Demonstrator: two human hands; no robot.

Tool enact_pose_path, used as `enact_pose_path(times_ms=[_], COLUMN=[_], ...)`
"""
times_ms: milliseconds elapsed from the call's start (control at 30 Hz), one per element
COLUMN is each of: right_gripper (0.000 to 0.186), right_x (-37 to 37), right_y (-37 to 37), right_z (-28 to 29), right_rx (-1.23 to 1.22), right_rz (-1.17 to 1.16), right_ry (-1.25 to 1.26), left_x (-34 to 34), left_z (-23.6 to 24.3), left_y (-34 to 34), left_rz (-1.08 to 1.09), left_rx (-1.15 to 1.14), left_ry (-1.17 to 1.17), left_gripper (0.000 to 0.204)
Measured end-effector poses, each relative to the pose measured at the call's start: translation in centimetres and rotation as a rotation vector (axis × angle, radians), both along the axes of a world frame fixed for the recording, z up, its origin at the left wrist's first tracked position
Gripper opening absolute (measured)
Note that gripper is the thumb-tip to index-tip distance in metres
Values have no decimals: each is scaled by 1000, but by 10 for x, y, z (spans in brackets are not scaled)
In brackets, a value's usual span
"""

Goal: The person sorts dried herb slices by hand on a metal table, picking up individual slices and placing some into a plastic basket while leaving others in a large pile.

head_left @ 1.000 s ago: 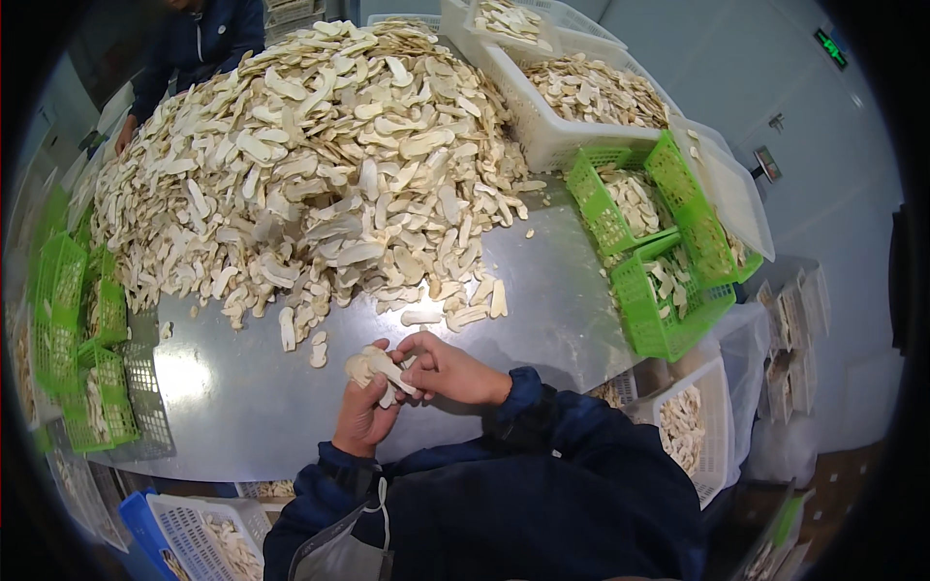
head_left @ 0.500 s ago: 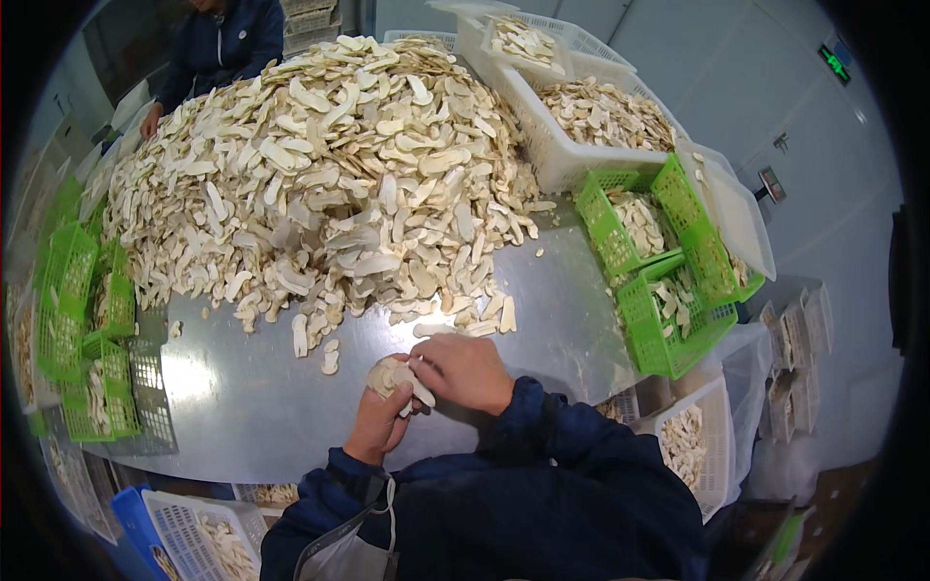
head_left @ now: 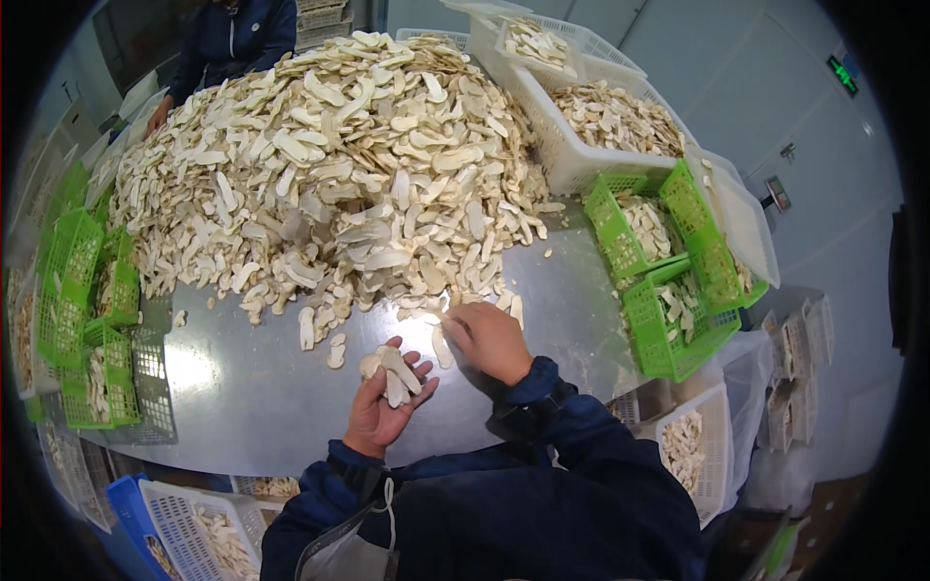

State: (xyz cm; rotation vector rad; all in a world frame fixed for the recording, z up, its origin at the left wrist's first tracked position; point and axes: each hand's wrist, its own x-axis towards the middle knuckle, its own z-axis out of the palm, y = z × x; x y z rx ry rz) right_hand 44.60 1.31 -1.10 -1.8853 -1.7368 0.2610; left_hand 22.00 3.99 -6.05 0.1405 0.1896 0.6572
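My left hand (head_left: 378,416) is palm up over the steel table (head_left: 223,378), its fingers curled round several pale dried slices (head_left: 395,378), which look like mushroom. My right hand (head_left: 492,339) has moved apart to the near edge of a large heap of similar slices (head_left: 329,174); its fingers are bent and pressed close beside a loose slice (head_left: 440,345), with whatever they grip hidden.
Green perforated baskets (head_left: 68,281) line the left; more (head_left: 659,329) stand right, below white crates (head_left: 552,165) of slices. White baskets (head_left: 702,445) sit below the table's edge. A co-worker in dark blue (head_left: 232,39) is across the heap, hand at its far left.
My right hand has left the slices in my left hand and moved up and right to the heap's edge. My left hand has turned more open beneath its slices.
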Motion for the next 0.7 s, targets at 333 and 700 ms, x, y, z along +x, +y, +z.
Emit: enact_pose_path(times_ms=[333, 700], right_gripper=[35, 20], right_x=[-2, 19], right_y=[-10, -29], right_z=[13, 2], right_rx=[-204, -68], right_rz=[56, 289], right_ry=[636, 19], left_x=[3, 0], left_z=[3, -6], left_y=[0, 0], left_rz=[69, 42], left_rx=[-5, 15], left_ry=[63, 27], left_gripper=[63, 64])
